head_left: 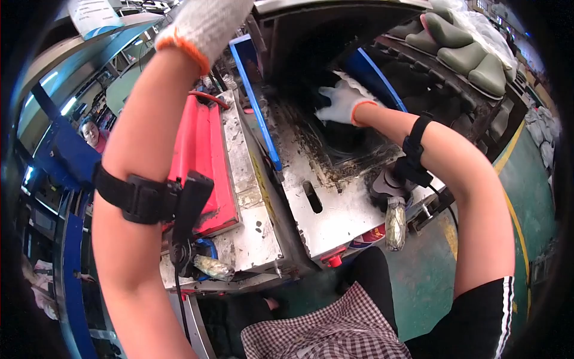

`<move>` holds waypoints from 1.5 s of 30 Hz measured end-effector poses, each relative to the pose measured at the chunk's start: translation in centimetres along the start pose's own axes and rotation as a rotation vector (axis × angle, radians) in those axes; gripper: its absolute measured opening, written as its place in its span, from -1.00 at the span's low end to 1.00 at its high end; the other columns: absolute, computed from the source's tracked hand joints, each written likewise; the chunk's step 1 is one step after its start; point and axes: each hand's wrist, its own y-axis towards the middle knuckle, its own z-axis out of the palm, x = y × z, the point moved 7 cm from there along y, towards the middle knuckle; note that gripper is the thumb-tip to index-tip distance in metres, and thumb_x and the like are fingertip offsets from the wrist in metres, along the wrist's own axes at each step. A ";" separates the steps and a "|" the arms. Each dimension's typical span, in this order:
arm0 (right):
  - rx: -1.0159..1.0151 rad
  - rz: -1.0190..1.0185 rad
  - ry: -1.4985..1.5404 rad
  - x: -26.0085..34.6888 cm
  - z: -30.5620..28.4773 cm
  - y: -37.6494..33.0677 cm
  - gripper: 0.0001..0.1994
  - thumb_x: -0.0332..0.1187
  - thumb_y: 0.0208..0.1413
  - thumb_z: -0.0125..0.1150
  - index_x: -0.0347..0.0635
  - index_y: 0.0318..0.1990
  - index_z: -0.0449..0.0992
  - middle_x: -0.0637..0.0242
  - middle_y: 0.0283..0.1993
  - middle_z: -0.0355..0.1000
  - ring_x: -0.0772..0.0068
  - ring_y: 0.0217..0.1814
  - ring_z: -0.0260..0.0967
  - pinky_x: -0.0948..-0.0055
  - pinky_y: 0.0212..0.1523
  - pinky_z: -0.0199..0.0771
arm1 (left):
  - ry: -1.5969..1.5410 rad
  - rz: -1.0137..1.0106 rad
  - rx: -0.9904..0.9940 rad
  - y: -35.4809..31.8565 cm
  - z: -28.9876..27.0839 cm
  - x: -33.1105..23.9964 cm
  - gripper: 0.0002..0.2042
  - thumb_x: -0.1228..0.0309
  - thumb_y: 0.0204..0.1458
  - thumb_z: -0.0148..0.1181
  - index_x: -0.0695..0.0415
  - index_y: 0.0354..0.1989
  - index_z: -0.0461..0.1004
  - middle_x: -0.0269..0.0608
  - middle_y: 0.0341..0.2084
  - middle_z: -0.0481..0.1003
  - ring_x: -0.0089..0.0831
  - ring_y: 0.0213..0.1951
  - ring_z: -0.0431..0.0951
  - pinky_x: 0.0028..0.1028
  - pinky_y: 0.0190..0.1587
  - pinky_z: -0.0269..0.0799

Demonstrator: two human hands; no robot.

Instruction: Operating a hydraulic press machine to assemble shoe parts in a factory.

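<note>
My right hand (341, 103), in a white glove with an orange cuff, reaches into the dark mould cavity (347, 140) of a dirty metal press and lies flat on a white cloth (359, 85) there. My left hand (206, 24), gloved the same way, is raised high at the top of the view; its fingers are cut off by the frame edge, so what it holds is hidden. Both forearms carry black strapped bands.
A red plate (200, 155) lies on the machine's left side, with a blue bar (257, 105) along the cavity. Olive-green moulded boots (463, 51) are stacked at the upper right. Another person (92, 134) is at the far left. The floor is green.
</note>
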 end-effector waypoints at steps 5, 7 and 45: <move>0.093 -0.041 -0.103 0.8 -0.8 -2.0 -0.12 0.25 0.11 0.22 -0.04 0.50 0.28 -0.32 0.46 0.17 -0.27 0.50 0.18 0.11 0.49 0.20 | -0.230 -0.334 -0.523 3.0 0.1 3.0 -0.38 0.07 0.27 0.16 0.24 0.37 0.34 0.14 0.21 0.48 -0.20 0.34 0.36 -0.27 0.35 0.28; 0.146 -0.087 -0.124 2.8 -0.1 -1.6 -0.06 0.38 0.16 0.10 -0.07 0.54 0.21 -0.30 0.50 0.13 -0.26 0.54 0.12 0.08 0.53 0.11 | -0.042 -0.346 -0.386 3.5 -0.2 2.5 -0.38 0.01 0.26 0.13 0.22 0.34 0.39 0.14 0.22 0.48 -0.17 0.33 0.38 -0.25 0.33 0.30; -0.576 -0.487 0.006 7.6 -3.7 -34.4 -0.79 -0.30 -0.09 0.44 0.04 -0.24 0.64 0.39 -0.33 0.51 0.29 -0.05 0.52 0.02 0.28 0.35 | 0.192 -0.096 -0.604 -8.0 25.8 -9.4 -0.56 0.62 -0.14 0.16 0.13 0.01 0.40 0.06 0.05 0.52 0.15 0.16 0.48 0.00 0.19 0.41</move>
